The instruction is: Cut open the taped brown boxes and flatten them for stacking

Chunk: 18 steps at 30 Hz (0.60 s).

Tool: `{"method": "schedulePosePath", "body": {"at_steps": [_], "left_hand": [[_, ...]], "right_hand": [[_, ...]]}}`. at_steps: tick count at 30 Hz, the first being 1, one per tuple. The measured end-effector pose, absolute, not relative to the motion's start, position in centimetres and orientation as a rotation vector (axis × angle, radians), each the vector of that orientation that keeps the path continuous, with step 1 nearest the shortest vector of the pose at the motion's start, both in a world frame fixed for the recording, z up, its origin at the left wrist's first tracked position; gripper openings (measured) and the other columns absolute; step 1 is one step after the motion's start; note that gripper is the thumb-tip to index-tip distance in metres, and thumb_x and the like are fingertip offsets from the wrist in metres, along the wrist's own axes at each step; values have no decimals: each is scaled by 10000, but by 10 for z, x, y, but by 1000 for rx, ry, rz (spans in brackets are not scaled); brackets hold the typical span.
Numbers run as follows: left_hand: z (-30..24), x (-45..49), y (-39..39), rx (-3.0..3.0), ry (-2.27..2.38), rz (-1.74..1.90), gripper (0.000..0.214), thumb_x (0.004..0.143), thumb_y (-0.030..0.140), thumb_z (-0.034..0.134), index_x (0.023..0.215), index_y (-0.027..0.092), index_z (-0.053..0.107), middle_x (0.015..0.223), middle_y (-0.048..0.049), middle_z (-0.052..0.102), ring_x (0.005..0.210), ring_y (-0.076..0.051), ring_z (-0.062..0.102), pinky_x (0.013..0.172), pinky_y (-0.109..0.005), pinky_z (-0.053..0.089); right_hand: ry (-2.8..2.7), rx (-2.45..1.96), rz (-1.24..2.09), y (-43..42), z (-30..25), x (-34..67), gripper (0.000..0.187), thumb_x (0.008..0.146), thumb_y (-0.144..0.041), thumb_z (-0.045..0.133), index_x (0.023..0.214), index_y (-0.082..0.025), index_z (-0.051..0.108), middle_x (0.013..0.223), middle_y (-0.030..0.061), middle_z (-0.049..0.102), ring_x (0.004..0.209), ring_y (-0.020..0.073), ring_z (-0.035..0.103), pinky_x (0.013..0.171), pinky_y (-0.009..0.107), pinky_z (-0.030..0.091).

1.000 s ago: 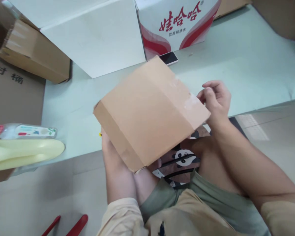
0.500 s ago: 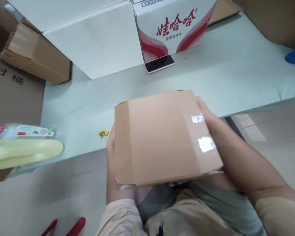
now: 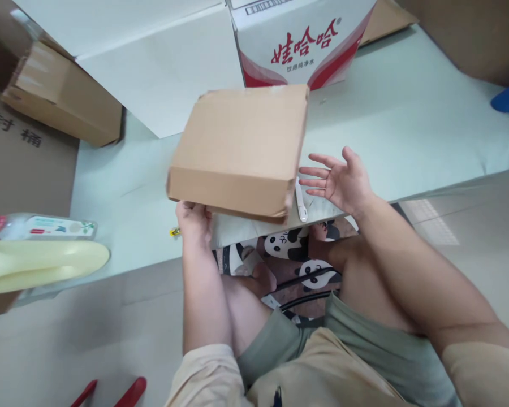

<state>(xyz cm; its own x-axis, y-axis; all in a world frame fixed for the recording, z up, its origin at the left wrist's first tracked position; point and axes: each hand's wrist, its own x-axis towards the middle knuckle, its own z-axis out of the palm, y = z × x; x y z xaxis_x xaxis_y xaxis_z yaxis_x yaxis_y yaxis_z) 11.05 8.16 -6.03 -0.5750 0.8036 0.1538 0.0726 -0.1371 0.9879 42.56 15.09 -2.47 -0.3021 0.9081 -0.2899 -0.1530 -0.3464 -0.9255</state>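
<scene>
Cardboard box [image 3: 241, 141], flat and brown, is hanging tilted in the air above the pale green table [image 3: 407, 130], its far edge overlapping the cartons at the back. The table is carrying a large white carton [image 3: 161, 73] at the rear left and, just beside it, a white carton printed in red [image 3: 305, 39]. A brown carton [image 3: 59, 96] is sitting off the table's far left corner. At the left edge of the view a pale yellow plastic piece [image 3: 42, 265] is lying with a clear bottle [image 3: 46, 226] just behind it. Under the table a panda-patterned cloth [image 3: 288, 249] is showing by the person's knees.

The left hand [image 3: 194, 217] is gripping the box from underneath at its near left corner. The right hand [image 3: 343, 181] is hovering just beside the box's right edge with fingers spread, not touching it and holding nothing. A slim white object [image 3: 300, 200] is lying at the table's near edge, between the box's near right corner and the right hand. A small yellow scrap [image 3: 176, 232] is lying on the table beside the left hand.
</scene>
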Motion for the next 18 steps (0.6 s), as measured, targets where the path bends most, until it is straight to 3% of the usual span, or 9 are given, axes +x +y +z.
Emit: {"method": "schedulePosePath", "body": {"at_steps": [2,5,9,18], "left_hand": [[-65,107,80,1164,1660,1718,327,748,229,711,1072,200,738,1129,-96,740,1091,-222,694,1034,-390,547],[-66,103,76,1514,1773,1508,506,720,95,597,1185,233,740,1317,-74,687,1300,-223,596,1207,-411,397],[-63,101,73,1671,1767,1351,580,708,48,543,1215,255,731,1351,-62,672,1289,-228,609,1194,-437,415],[-58,99,70,1558,1760,1192,468,687,96,580,1081,242,784,1307,-85,697,1258,-257,633,1164,-486,444]], "right_hand": [[-1076,-1131,1785,150,-24,422,777,729,-889,388,1102,-241,603,945,97,731,814,261,712,655,410,593],[-1053,-1180,1775,153,-31,420,556,737,-706,590,1015,-225,608,846,71,713,793,251,701,666,400,595],[-994,-1280,1733,158,-40,424,363,700,-463,673,945,-205,602,838,82,709,786,264,685,673,433,605],[-810,-1365,1765,157,-30,426,386,667,-431,612,981,-207,610,899,98,733,877,334,706,779,562,629]]}}
